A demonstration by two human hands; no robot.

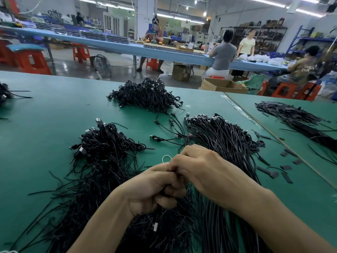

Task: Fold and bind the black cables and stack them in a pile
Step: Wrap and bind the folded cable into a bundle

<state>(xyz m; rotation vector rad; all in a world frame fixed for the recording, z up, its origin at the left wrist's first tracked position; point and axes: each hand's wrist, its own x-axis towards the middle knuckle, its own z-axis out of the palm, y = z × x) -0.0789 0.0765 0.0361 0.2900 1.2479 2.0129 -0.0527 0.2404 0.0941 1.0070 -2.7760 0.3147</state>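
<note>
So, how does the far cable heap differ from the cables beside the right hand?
The far heap is a rounded mound of folded loops; the near cables lie long and mostly straight, side by side. The far heap lies untouched; the near cables run under the right hand. Both are black, on the green table.

Counter [45, 125]: far centre, a heap of bundled cables [145, 95]; nearer, left, a second heap [105, 148]; right of that, loose cables [224, 136] fanned toward the near edge. At near centre, above them, left hand [153, 187] and right hand [206, 167] touch. Far right, a heap of strips [295, 117].
</note>
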